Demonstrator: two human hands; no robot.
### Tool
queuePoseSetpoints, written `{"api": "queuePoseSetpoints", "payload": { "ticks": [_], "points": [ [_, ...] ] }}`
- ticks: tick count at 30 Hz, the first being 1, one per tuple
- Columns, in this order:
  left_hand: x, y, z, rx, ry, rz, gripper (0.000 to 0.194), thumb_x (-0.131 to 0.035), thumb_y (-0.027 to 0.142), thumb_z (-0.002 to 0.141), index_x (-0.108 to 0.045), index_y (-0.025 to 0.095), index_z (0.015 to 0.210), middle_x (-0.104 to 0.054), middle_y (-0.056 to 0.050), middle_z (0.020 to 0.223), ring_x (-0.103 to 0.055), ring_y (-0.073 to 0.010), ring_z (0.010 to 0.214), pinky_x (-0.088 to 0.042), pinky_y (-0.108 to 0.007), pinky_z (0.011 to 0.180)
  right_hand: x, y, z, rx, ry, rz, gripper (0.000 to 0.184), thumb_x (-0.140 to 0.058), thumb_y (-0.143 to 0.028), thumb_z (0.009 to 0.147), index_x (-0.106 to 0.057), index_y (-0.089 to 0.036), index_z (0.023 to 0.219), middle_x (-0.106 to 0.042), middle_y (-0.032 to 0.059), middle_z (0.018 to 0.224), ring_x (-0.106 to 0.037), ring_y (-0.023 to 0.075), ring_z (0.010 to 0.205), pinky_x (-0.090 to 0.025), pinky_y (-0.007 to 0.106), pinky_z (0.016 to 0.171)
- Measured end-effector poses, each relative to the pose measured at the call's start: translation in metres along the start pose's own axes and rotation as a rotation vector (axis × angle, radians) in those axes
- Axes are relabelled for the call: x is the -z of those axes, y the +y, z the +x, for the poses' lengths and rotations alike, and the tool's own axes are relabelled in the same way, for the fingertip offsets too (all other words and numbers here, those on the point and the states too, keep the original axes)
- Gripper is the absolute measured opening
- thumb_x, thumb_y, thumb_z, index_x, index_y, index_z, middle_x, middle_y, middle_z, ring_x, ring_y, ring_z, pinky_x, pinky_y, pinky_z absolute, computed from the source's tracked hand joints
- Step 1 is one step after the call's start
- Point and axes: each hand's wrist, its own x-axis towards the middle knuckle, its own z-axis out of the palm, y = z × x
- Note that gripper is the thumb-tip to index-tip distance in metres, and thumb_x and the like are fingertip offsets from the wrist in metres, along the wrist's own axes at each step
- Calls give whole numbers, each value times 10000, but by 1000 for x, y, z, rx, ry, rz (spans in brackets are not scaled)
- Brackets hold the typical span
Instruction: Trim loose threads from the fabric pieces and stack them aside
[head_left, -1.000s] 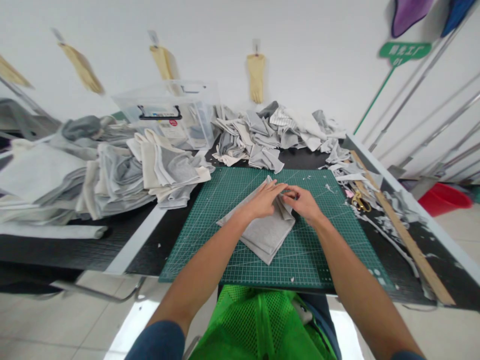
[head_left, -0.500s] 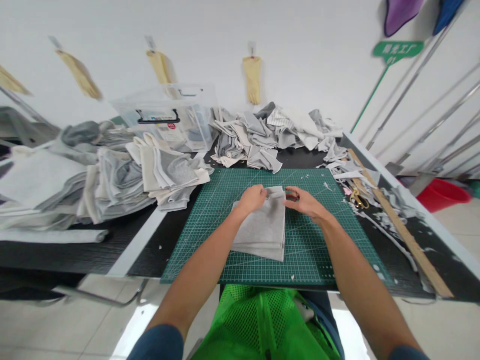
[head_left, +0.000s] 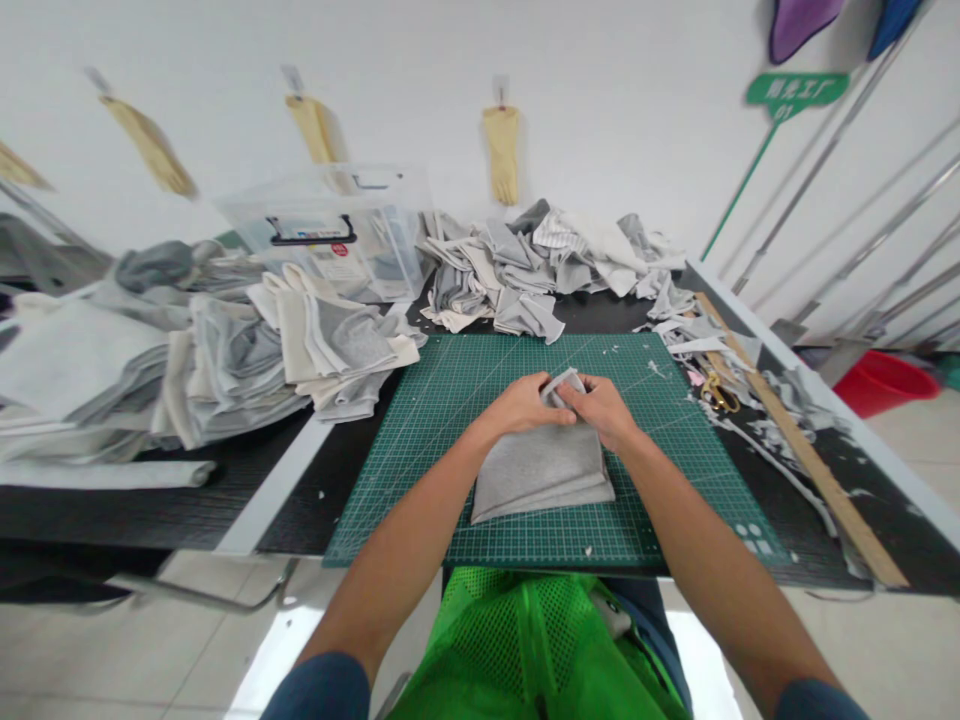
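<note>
A grey folded cloth (head_left: pixel 544 465) in several layers lies on the green cutting mat (head_left: pixel 420 450), its near edge resting on the grid. My left hand (head_left: pixel 529 402) grips its far edge from the left, with the thumb across the top. From the right, my right hand (head_left: pixel 598 408) pinches the same far edge close beside it. Between the two hands a pale corner of the fabric stands up, bent. The fingers under the cloth are partly hidden.
Piles of grey and cream cloth (head_left: pixel 345 350) lie at left, more cloth pieces (head_left: pixel 517 260) at the back. Behind stands a clear plastic box (head_left: pixel 390 250). Gold-handled scissors (head_left: pixel 720 395), a wooden ruler (head_left: pixel 806 460) and fabric scraps lie at right.
My right hand has closed on the cloth's far edge, where it was apart before. The cloth has turned and shifted slightly right, and my hands have come closer together.
</note>
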Motion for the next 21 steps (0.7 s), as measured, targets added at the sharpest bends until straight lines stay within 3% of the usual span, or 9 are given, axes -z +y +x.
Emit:
{"api": "queuePoseSetpoints", "payload": {
  "ticks": [3, 6, 9, 15, 21],
  "points": [
    [2, -2, 0, 55, -35, -238, 462, -861, 539, 669, -648, 165, 837, -616, 8, 761, -504, -130, 672, -348, -262, 611, -1, -4, -4, -23, -51, 28, 416, -796, -589, 764, -741, -180, 813, -684, 5, 758, -527, 139, 632, -379, 256, 569],
    [7, -1, -2, 148, 13, -521, 414, -842, 502, 697, -590, 180, 768, -554, 32, 690, -462, -101, 603, -310, -240, 566, 2, -11, -9, 1, -82, 53, 421, -812, -596, 771, -754, -186, 853, -686, 1, 777, -526, 137, 648, -389, 251, 585],
    [9, 2, -4, 218, 64, -661, 373, -798, 462, 741, -540, 193, 726, -489, 50, 634, -410, -89, 552, -263, -230, 524, 5, -15, -12, -2, -115, 56, 418, -834, -594, 766, -749, -193, 848, -679, -5, 768, -524, 135, 647, -391, 248, 590],
    [1, 6, -4, 199, 119, -689, 251, -751, 349, 769, -571, 208, 874, -591, 35, 716, -514, -113, 630, -347, -223, 578, 8, -12, -13, 1, -158, 63, 421, -845, -594, 768, -771, -198, 887, -700, -2, 794, -544, 137, 653, -416, 255, 607],
    [0, 9, -3, 92, 220, -491, 148, -630, 305, 837, -594, 183, 763, -541, 27, 718, -465, -113, 683, -343, -244, 623, 6, -9, -6, 109, 10, 59, 440, -829, -617, 769, -770, -187, 843, -702, 12, 782, -549, 142, 677, -405, 267, 612]
  ]
}}
